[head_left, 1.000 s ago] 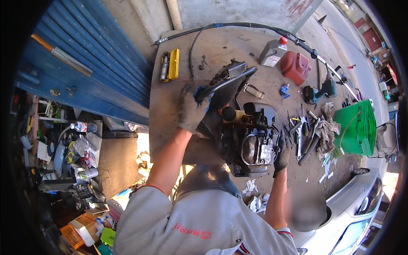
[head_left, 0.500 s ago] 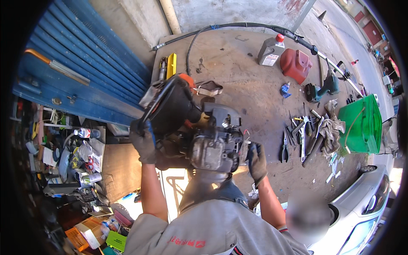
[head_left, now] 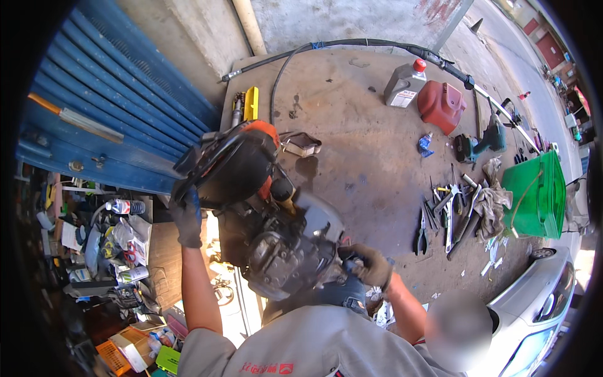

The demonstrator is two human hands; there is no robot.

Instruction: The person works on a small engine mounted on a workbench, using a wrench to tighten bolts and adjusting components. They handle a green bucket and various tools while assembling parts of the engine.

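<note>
A small engine (head_left: 276, 254) with a dark, dirty casing is held tilted above my lap. Joined to it is a black frame or cover (head_left: 235, 169) with an orange part along its upper edge. My gloved left hand (head_left: 187, 217) is closed round the left edge of that black part, its fingertips partly hidden. At the engine's right side, my gloved right hand (head_left: 369, 264) has its fingers curled against the casing. What exactly those fingers hold is hard to see. A brown strap (head_left: 301, 143) lies on the ground just beyond the engine.
Pliers (head_left: 421, 231) and several other tools lie to the right beside a grey rag (head_left: 493, 204) and a green bucket (head_left: 534, 195). Beyond are a cordless drill (head_left: 483, 141), red can (head_left: 441, 107) and grey bottle (head_left: 405, 85). A blue metal door (head_left: 119, 100) borders the left.
The engine and its black part have swung left and tilted over. My left hand has moved left with them; my right hand has shifted slightly down and left, fingers more curled.
</note>
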